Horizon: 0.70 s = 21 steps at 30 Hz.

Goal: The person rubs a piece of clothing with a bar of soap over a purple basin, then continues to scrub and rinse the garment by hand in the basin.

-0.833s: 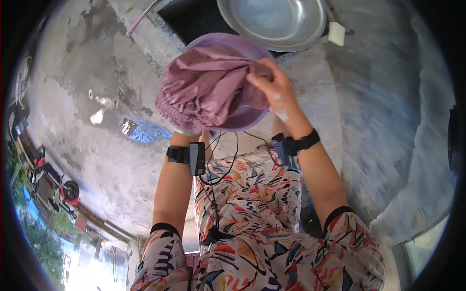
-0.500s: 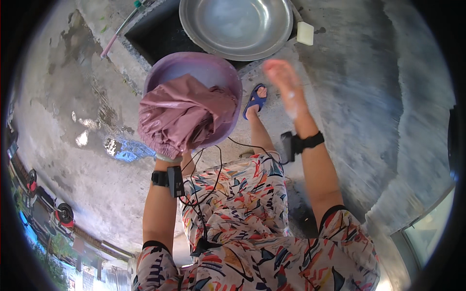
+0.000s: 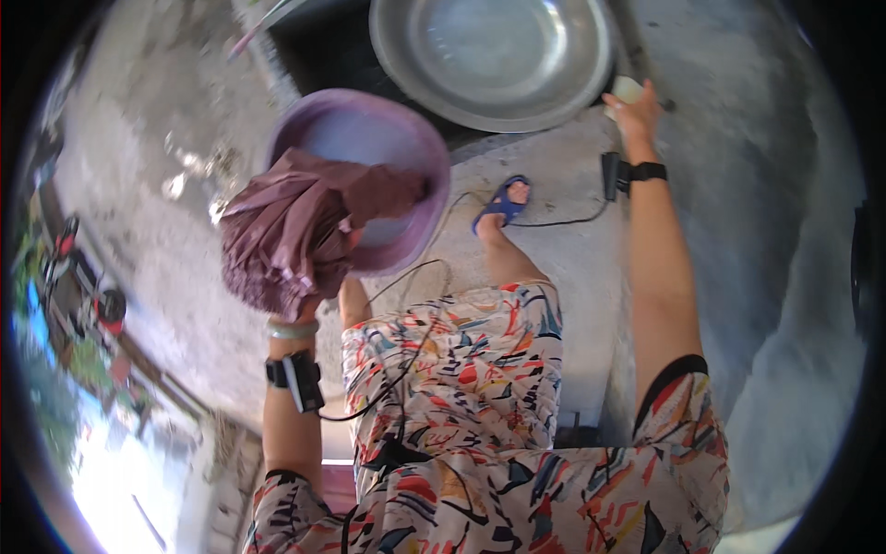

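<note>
A wet maroon garment point(image 3: 291, 226) is bunched over my left hand point(image 3: 307, 308), which grips it from beneath; most of the fingers are hidden by the cloth. One end of the garment trails into a purple plastic basin point(image 3: 434, 198) holding cloudy water. Far to the right, my right hand point(image 3: 637, 118) has its fingers closed round a pale bar of soap point(image 3: 628, 90), just beside a large metal basin point(image 3: 494, 118).
The metal basin sits over a dark stone sink point(image 3: 318, 46). A pink-handled stick point(image 3: 249, 39) lies at the sink's left edge. My foot in a blue sandal point(image 3: 503, 201) is on the concrete floor point(image 3: 581, 258). Black cables run from my wrist straps.
My right hand has reached right and forward to the soap and taken hold of it. My left hand has pulled the garment slightly left and nearer, partly past the purple basin's rim.
</note>
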Motion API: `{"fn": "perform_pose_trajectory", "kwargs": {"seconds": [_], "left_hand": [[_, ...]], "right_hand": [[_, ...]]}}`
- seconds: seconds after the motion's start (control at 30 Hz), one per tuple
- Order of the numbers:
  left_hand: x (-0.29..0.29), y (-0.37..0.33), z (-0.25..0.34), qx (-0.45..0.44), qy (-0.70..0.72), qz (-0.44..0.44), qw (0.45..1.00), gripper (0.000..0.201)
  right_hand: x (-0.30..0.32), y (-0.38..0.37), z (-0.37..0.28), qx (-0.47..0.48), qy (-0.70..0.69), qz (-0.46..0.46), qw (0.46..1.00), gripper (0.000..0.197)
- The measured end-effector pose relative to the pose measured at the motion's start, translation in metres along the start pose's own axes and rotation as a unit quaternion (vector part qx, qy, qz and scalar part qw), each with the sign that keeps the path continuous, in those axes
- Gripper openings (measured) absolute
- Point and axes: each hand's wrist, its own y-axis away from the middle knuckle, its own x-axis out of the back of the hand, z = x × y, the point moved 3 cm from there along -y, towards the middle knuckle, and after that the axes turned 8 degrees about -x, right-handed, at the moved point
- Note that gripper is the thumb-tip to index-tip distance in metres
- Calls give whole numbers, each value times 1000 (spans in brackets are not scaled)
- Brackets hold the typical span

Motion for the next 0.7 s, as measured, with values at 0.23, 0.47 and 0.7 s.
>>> {"fn": "perform_pose_trajectory", "kwargs": {"seconds": [0.23, 0.47, 0.7], "left_hand": [[-4, 21, -17, 44, -6, 14, 999, 67], [-56, 20, -8, -18, -60, 123, 990, 67], [-30, -34, 54, -30, 289, 172, 941, 78]], "right_hand": [[-12, 30, -55, -46, -12, -2, 999, 83], [42, 34, -39, -26, -289, -63, 955, 69], [115, 344, -180, 427, -403, -221, 779, 69]]}}
